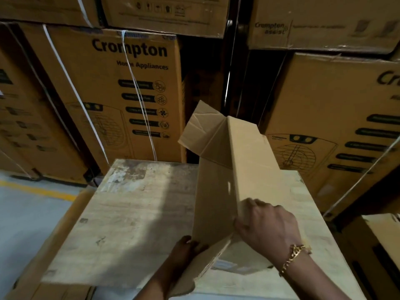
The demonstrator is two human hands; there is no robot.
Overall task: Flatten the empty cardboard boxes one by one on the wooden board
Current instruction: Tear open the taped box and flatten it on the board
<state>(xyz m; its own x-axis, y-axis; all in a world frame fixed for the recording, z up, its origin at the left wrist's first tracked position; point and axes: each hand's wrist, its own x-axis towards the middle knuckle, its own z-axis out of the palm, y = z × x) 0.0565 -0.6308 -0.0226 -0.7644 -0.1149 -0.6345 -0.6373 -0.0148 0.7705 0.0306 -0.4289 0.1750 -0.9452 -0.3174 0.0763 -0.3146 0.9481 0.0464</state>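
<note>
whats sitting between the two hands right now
In the head view, only the near end of the plain brown cardboard box lies between the left hand and the right hand; both grip it.

Counting as I go: two grips in shot, my left grip [186, 249] at six o'clock and my right grip [267, 227] at five. One empty cardboard box [216, 202] in them, just the one. One wooden board [134, 208] under it. One gold bracelet [295, 256] on my right wrist. Now the printed cartons [129, 126] behind: three along the top row, from eleven round to one o'clock, three more below those, and one at four o'clock. That's seven I can make out. White straps [138, 94] on them, at least four. One yellow floor line [36, 189] at nine o'clock.
</note>
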